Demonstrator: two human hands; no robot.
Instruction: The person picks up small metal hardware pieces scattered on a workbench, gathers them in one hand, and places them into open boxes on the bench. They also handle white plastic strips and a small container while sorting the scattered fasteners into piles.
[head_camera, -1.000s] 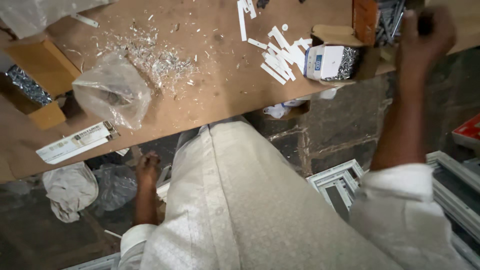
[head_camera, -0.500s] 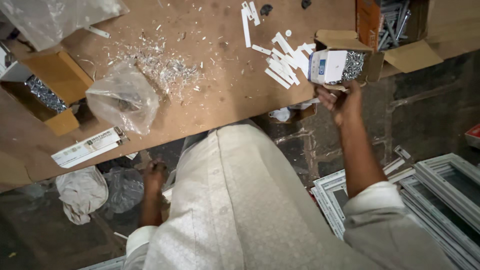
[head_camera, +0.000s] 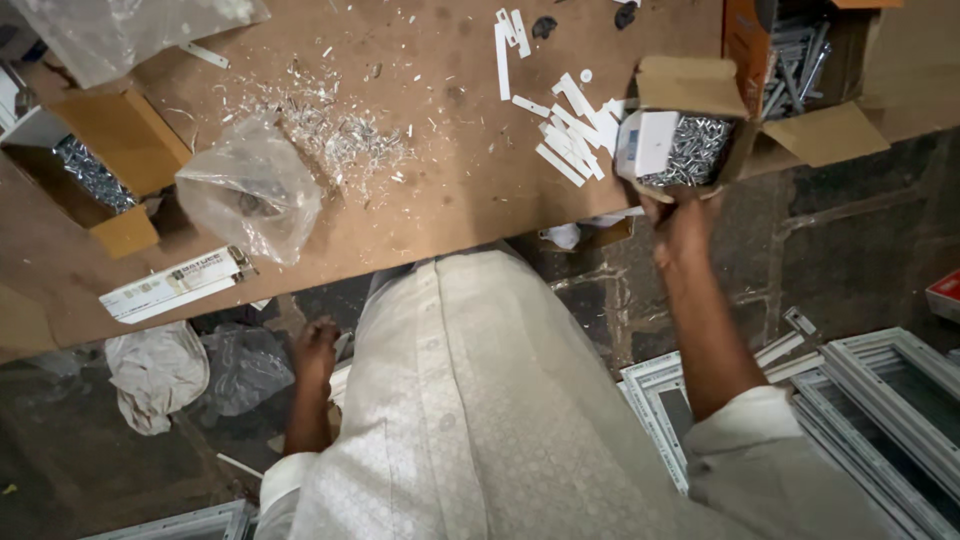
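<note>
So far the right hand (head_camera: 682, 225) grips, fingers clamped, an open cardboard box of screws (head_camera: 680, 135) at the table's (head_camera: 450, 200) near edge; left hand (head_camera: 315, 350) hangs below, loosely curled, empty.

The person wears a pale cream, finely patterned buttoned shirt (head_camera: 470, 420) with sleeves (head_camera: 745, 450) rolled up past the forearms.

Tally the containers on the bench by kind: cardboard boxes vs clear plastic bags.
Open cardboard boxes: 3, namely the small screw box that the right hand grips at the bench edge, the larger box behind it, and the box at far left.
Clear plastic bags: 2, one by the shavings, one at top left.
Total: 5.
</note>
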